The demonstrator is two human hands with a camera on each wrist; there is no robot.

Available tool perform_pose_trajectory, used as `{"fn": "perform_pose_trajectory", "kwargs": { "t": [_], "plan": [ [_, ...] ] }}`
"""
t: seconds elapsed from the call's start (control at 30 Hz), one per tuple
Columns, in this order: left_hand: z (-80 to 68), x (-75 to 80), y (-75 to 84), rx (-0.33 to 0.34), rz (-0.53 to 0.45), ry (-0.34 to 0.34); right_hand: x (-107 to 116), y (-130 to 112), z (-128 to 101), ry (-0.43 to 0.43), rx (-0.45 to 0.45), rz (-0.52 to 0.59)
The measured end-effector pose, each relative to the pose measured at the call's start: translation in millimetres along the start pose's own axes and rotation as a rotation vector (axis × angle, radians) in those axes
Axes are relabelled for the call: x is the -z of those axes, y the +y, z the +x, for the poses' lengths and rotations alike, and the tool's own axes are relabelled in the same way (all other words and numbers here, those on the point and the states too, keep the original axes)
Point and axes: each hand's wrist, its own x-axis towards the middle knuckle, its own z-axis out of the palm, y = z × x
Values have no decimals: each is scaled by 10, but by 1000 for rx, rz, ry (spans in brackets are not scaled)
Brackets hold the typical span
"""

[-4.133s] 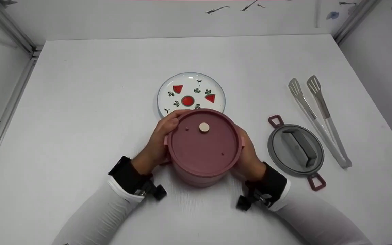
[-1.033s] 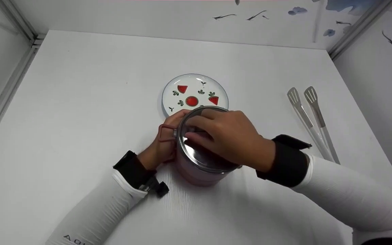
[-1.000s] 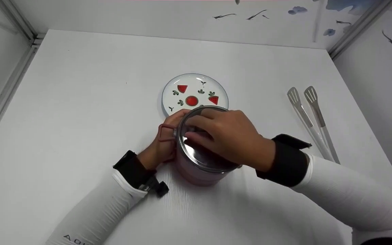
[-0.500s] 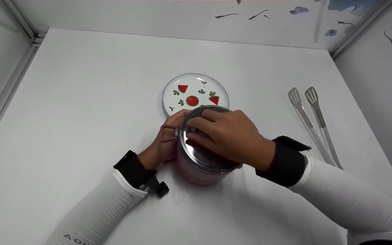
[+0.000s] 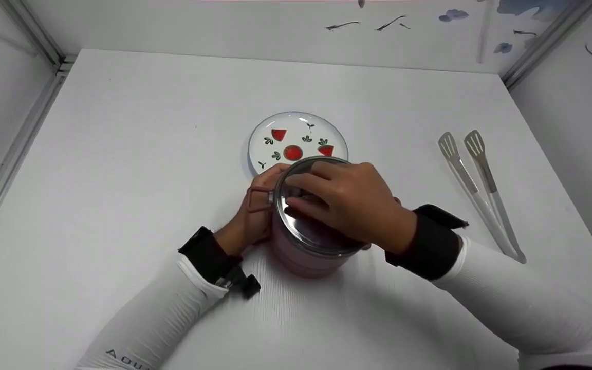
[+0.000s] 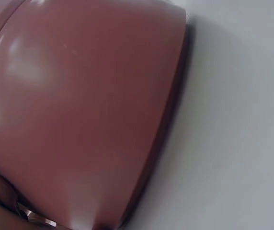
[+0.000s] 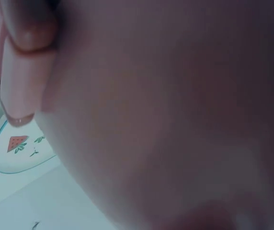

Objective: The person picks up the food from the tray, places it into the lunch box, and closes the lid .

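Note:
A pink cooking pot (image 5: 306, 264) stands on the table and fills much of the left wrist view. On top of it lies a round grey pot lid (image 5: 296, 226) with a shiny rim. One of the lid's maroon loop handles (image 5: 250, 200) sticks out to the left. My left hand (image 5: 244, 228) holds the pot's left side, its fingers partly hidden behind it. From above, my right hand (image 5: 352, 200) grips the lid's centre grip, which its curled fingers mostly cover. The right wrist view is largely taken up by a blurred pinkish surface.
Behind the pot lies a white plate (image 5: 301, 128) with printed watermelon pieces, its near edge covered by pot and hands. Metal tongs (image 5: 488, 205) with slotted ends lie to the right, beyond the right wrist. A white wall (image 5: 198, 25) stands at the table's back.
About four seconds ago the grey lid lay on the table at right and both hands held the pot's sides. Over the last second the hands have barely moved; the view shifts slightly.

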Motion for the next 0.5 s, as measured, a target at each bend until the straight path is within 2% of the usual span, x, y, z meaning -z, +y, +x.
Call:
{"fn": "perform_pose_trajectory", "kwargs": {
  "t": [0.13, 0.23, 0.33, 0.4, 0.5],
  "plan": [
    [23, -15, 75, 82, 40, 74, -18, 35, -20, 27, -8, 19],
    [46, 34, 107, 113, 108, 94, 16, 79, -109, 18, -54, 85],
    [77, 143, 157, 81, 126, 85, 93, 168, -274, 2, -157, 214],
    [97, 198, 239, 35, 116, 68, 132, 244, -403, 14, -253, 334],
    [120, 218, 362, -59, 190, 49, 133, 341, -570, 57, -383, 496]
  ]
}}
